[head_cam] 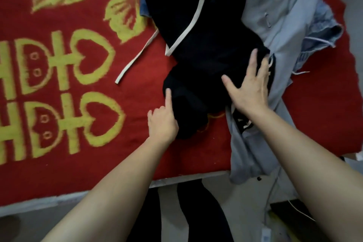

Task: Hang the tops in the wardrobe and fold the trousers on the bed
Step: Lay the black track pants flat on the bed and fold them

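The black trousers (198,31) lie on the bed's red blanket (78,153), bunched end toward the near edge; the right hand (249,88) rests flat and spread on that end; the left hand (162,124) touches its left rim with a straight forefinger, the other fingers curled, grip unclear; bare blanket spreads leftward; a pale blue top (275,15) crowds the right, draping over the near edge; the trousers' length runs toward the far edge.

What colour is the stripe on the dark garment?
White; the stripe shows clearly in the head view.

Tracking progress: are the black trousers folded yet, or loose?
Not folded: the black trousers lie bunched under the flat right hand, a white strap trailing onto the blanket.
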A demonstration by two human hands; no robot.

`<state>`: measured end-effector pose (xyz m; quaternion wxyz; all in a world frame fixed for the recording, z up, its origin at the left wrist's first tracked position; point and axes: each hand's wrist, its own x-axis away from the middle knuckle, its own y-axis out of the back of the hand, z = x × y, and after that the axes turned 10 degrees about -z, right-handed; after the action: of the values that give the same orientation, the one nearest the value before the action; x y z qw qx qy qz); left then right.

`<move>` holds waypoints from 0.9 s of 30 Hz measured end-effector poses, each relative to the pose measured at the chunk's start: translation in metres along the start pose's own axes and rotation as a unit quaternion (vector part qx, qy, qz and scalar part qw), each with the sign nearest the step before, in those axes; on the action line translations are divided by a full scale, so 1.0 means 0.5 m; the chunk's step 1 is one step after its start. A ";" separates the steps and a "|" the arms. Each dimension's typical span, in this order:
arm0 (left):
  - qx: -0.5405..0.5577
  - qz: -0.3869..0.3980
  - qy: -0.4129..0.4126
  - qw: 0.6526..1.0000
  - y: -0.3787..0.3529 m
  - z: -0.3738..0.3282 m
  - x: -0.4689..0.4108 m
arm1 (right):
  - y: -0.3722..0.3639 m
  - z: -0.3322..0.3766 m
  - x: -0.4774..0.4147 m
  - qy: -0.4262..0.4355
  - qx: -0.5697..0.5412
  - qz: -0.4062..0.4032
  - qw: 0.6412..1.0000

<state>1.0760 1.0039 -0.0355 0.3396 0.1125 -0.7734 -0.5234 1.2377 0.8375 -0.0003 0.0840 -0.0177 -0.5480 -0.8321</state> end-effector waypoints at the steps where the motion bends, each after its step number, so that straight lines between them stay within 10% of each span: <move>1: 0.012 0.002 -0.010 1.000 -0.002 0.011 0.002 | -0.007 0.012 -0.008 -0.029 -0.017 -0.004 0.999; 8: 0.026 -0.070 0.087 0.993 0.079 0.201 -0.005 | -0.121 0.137 0.098 0.028 -0.040 0.199 0.979; 13: -0.028 -0.111 0.267 0.957 0.154 0.350 -0.052 | -0.193 0.189 0.256 0.138 0.012 0.434 0.890; 17: -0.035 -0.110 0.226 0.967 0.169 0.353 -0.083 | -0.211 0.202 0.320 0.215 0.083 0.527 0.818; 21: 0.090 -0.042 0.149 0.984 0.151 0.276 -0.121 | -0.199 0.170 0.293 0.161 0.062 0.502 0.847; 27: 0.163 0.024 0.118 0.979 0.107 0.207 -0.118 | -0.170 0.140 0.149 0.047 -0.021 0.174 0.983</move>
<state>1.0631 1.1337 -0.0351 0.4175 0.2090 -0.8056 -0.3648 1.1463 0.9253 -0.0407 0.2522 -0.0755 -0.5145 -0.8160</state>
